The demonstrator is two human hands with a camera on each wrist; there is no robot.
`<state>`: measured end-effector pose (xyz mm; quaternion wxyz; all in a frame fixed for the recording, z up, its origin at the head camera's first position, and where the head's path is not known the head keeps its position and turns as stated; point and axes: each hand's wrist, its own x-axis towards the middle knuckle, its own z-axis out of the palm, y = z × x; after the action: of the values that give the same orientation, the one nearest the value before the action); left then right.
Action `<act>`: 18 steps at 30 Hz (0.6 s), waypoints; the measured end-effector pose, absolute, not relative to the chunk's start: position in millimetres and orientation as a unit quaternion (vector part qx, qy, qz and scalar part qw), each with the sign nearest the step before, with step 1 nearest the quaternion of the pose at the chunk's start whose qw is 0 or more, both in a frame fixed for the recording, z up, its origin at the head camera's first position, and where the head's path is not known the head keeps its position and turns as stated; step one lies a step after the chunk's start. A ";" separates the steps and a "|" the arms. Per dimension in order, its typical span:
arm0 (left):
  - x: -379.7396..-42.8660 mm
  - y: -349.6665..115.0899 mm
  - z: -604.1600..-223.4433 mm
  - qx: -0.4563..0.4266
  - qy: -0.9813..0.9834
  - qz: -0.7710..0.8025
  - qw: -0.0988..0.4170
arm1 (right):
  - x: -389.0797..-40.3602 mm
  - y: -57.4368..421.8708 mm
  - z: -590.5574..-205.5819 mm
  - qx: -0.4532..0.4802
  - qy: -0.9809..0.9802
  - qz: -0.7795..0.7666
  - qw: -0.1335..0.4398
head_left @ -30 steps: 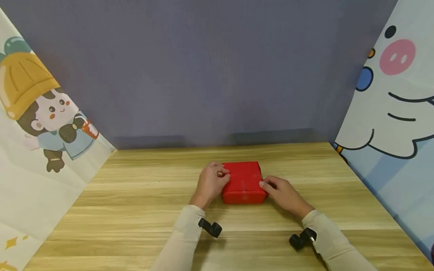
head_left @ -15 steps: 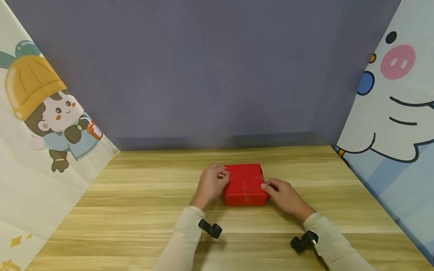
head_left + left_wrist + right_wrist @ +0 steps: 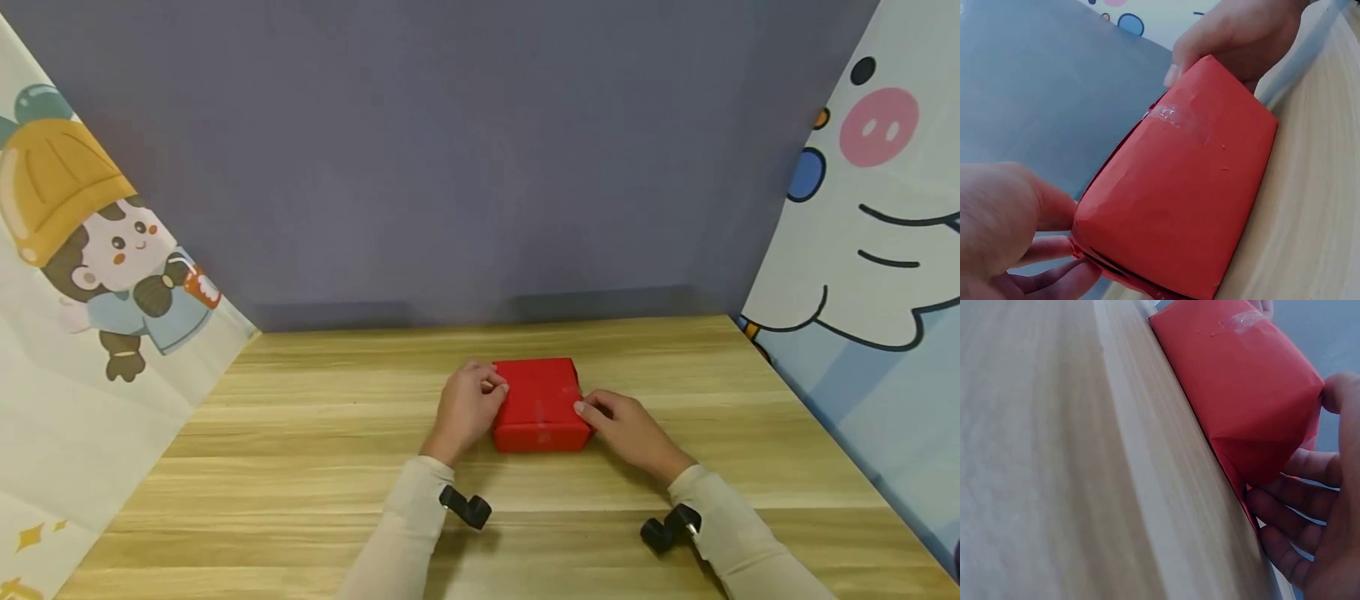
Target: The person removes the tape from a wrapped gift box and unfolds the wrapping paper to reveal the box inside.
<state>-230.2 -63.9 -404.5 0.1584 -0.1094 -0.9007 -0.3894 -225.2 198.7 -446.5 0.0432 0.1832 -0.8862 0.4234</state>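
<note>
A box wrapped in red paper (image 3: pixel 536 400) lies flat on the wooden table, with a strip of clear tape (image 3: pixel 1175 119) over the edge between its top and near side. My left hand (image 3: pixel 467 408) grips its left end, thumb at the top edge and fingers low against the side. At the right end my right hand (image 3: pixel 630 429) holds the box, its thumb on the top corner. In the right wrist view, the fingers (image 3: pixel 1300 494) of that hand touch folded paper at the box's end. The box's underside and far side are hidden.
The wood-grain table (image 3: pixel 300 483) extends around the box on all sides. Behind it rises a grey-purple panel (image 3: pixel 480 150). Cartoon-printed sheets hang at the left (image 3: pixel 45 400) and right (image 3: pixel 862 292). Each sleeved wrist wears a small black camera.
The head view shifts slightly and returns. Both hands keep their places at the box's ends, and the box stays put on the table.
</note>
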 end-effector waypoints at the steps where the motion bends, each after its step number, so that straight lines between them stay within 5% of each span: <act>1: -230.1 -64.5 -403.9 -0.107 -0.902 -0.388 0.158 | -225.0 198.1 -446.2 0.184 -0.886 0.423 0.044; 18: -230.9 -64.3 -399.8 -0.059 -0.893 -0.439 0.081 | -228.3 199.4 -448.5 0.181 -0.887 0.423 0.038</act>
<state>-230.9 -64.3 -399.8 0.0807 -0.0586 -0.8929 -0.4390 -228.3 199.4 -448.5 0.0376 0.1806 -0.8872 0.4228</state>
